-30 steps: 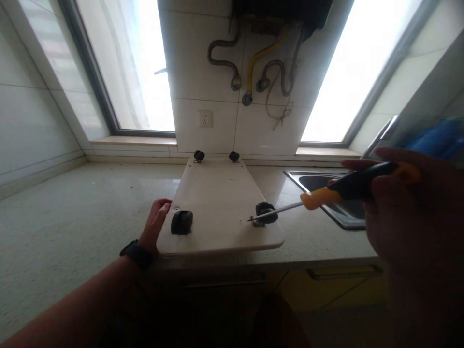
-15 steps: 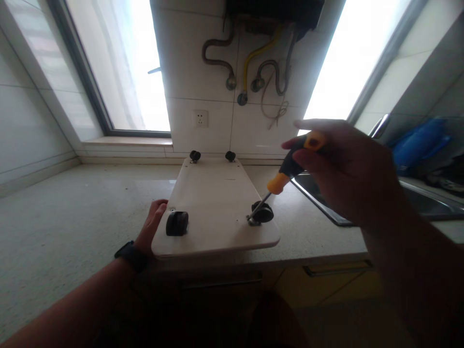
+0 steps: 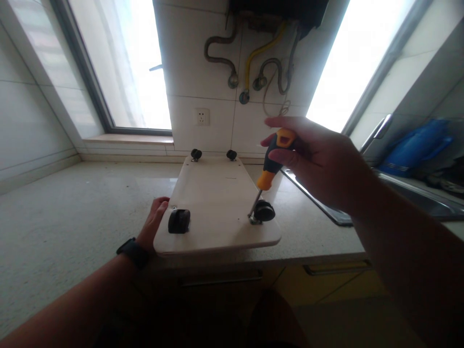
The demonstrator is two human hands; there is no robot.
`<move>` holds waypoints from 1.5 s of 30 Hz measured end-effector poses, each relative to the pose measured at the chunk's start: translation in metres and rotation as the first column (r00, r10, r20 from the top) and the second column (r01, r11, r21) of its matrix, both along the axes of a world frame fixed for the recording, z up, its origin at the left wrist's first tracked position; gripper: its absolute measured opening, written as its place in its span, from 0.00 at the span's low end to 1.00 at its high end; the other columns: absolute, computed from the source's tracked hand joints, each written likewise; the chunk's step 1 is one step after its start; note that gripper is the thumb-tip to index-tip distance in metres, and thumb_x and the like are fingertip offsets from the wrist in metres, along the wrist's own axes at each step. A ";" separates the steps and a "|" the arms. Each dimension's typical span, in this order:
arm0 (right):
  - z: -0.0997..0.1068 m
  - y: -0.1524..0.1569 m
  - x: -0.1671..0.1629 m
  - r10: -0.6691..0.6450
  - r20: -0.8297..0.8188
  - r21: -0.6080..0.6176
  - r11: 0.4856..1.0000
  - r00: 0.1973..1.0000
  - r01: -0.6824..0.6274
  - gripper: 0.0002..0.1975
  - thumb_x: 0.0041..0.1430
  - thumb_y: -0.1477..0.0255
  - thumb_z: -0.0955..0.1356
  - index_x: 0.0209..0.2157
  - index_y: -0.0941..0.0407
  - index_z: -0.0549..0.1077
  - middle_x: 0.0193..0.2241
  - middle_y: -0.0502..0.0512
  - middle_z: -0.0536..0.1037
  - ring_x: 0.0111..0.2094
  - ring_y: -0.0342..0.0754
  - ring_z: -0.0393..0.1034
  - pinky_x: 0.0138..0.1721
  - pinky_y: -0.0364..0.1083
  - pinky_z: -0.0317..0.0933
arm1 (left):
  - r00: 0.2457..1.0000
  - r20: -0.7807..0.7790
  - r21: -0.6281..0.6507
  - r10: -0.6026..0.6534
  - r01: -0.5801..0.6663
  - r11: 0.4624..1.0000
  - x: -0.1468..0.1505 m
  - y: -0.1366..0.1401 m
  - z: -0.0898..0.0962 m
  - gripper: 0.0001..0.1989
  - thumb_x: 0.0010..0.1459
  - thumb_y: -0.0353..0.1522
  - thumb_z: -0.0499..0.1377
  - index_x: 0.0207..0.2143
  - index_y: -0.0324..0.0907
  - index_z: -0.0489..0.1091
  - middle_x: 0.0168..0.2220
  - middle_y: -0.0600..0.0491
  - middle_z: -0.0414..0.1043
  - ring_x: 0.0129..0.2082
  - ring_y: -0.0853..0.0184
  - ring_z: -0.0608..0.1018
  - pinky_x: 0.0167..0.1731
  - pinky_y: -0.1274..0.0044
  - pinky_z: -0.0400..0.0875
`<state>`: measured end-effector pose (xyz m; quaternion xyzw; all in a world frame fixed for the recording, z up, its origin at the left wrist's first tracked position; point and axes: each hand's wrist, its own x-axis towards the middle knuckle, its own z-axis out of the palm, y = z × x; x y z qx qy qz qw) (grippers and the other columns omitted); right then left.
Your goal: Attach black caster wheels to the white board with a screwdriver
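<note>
A white board with rounded corners lies on the countertop, its black caster wheels facing up. My right hand grips a screwdriver with a yellow and black handle. The screwdriver's tip meets the metal plate of the near right caster. The near left caster and two far casters, one at the left and one at the right, stand on the board. At the board's left edge, my left hand holds it, with some fingers hidden.
A speckled countertop runs under the board. To the right is a sink with a tap and a blue jug-like container. Behind are a wall socket and hoses. Drawer handles line the counter's front.
The screwdriver has swung to a more upright angle as my right hand moved left. Its tip stays at the near right caster's plate. My left hand keeps its place on the board.
</note>
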<state>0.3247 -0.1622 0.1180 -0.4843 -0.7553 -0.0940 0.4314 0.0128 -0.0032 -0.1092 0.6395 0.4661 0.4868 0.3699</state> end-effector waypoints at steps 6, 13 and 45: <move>-0.002 0.001 0.004 -0.019 0.010 -0.006 1.000 1.000 0.019 0.25 0.63 0.63 0.70 0.59 0.55 0.73 0.43 0.56 0.82 0.40 0.53 0.78 0.45 0.55 0.73 | 1.000 0.024 -0.011 -0.019 0.020 1.000 0.000 -0.001 -0.001 0.26 0.64 0.54 0.50 0.49 0.42 0.63 0.42 0.49 0.69 0.44 0.56 0.74 0.45 0.68 0.70; -0.004 -0.004 0.006 -0.055 -0.012 -0.008 0.998 0.998 0.055 0.26 0.62 0.60 0.72 0.59 0.53 0.74 0.43 0.57 0.82 0.40 0.55 0.78 0.48 0.58 0.73 | 0.999 0.041 0.003 -0.026 0.026 1.000 0.001 -0.004 0.002 0.25 0.64 0.53 0.51 0.48 0.41 0.64 0.40 0.49 0.69 0.41 0.57 0.74 0.43 0.69 0.70; -0.004 0.000 0.007 -0.087 0.047 -0.029 0.996 0.995 0.088 0.27 0.63 0.62 0.69 0.60 0.58 0.72 0.44 0.60 0.81 0.42 0.56 0.77 0.48 0.60 0.72 | 0.999 0.022 0.011 -0.039 0.039 0.999 -0.004 0.002 -0.006 0.20 0.69 0.49 0.49 0.49 0.43 0.64 0.42 0.50 0.69 0.43 0.58 0.74 0.45 0.68 0.70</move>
